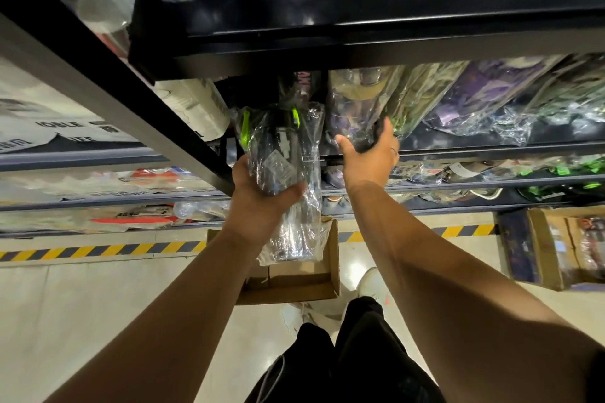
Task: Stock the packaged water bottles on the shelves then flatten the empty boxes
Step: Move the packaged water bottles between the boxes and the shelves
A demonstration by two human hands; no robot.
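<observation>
My left hand [262,193] grips a dark water bottle with green accents, wrapped in clear plastic [283,154], and holds it upright in front of the black shelf [458,149]. My right hand [368,157] grips the base of a purple-and-tan packaged bottle [357,108] lying on that shelf. More bagged bottles [491,101] lie in a row to the right. An open cardboard box [294,275] sits on the floor beneath my arms; the held bottle's wrapper hides part of it.
A black shelf upright [131,101] slants down the left. A higher shelf [360,33] holds several bagged bottles. Lower shelves [458,180] carry more packaged goods. Another open box [563,249] stands at right. Yellow-black tape [98,252] marks the floor. My shoes [370,285] stand near the box.
</observation>
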